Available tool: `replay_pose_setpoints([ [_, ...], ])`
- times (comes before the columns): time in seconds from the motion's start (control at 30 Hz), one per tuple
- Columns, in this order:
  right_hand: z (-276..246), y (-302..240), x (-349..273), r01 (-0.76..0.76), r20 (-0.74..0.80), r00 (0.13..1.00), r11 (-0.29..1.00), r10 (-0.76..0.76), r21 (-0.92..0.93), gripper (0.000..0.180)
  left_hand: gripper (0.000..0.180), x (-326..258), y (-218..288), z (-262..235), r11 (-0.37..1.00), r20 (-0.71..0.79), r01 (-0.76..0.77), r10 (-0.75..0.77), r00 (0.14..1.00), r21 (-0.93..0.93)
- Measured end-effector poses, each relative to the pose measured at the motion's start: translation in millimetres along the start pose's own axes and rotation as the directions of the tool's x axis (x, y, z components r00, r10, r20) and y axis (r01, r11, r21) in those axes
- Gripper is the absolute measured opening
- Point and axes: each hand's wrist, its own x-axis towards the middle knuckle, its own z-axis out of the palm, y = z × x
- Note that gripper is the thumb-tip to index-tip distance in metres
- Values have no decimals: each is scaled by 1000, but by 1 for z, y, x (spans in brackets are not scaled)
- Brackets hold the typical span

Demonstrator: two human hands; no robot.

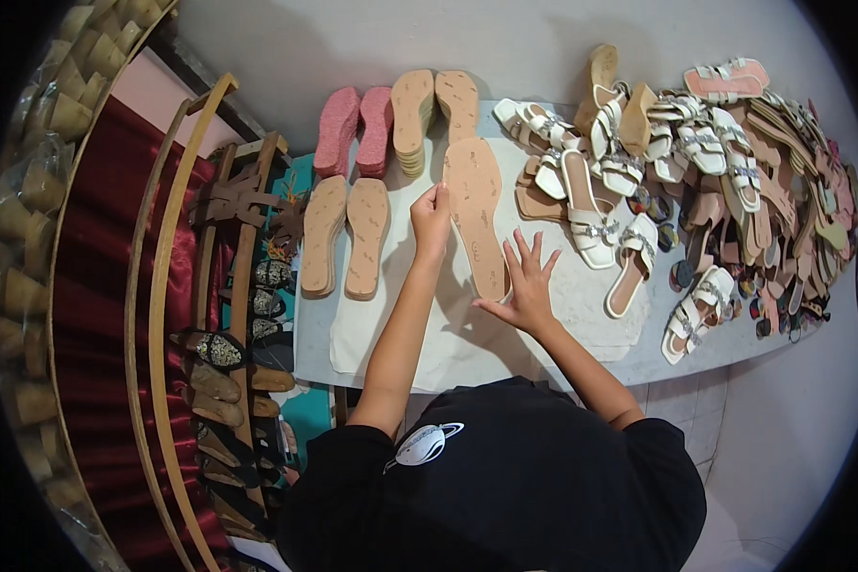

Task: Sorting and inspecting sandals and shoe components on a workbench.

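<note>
Positioning a single tan insole [477, 214] flat on the white cloth [391, 334] covering the table [639, 357]; that is the step judged to be in hand. The left hand [431, 221] pinches the insole's left edge near its upper part, fingers closed on the rim. The right hand [524, 281] lies at the insole's 5 o'clock, fingers spread open and flat on the cloth, fingertips touching or just beside the heel edge; contact cannot be confirmed.

At the insole's 9 o'clock lie two tan sole stacks [345, 236]. At 11 o'clock stand pink soles [356, 129] and further tan stacks [434, 112]. From 1 to 3 o'clock spreads a heap of white strappy sandals [629, 181].

Judgement: the next move calls for steadying the heel while the pinching hand aligns or lifts the piece, keeping clear of the neighbouring sandals.
</note>
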Motion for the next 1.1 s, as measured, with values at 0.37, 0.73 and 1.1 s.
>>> replay_pose_setpoints([
  [0.37,59,2,127,-16,-190,982,1000,18,13,81,41,41,9,-31,951,110,-271,256,960,151],
  [0.73,120,7,230,-114,-211,971,993,116,21,76,57,115,-4,-67,858,53,-209,209,977,470],
  [1.1,147,16,239,-208,-161,966,978,201,-31,75,58,138,-31,-71,848,37,-206,215,976,489],
])
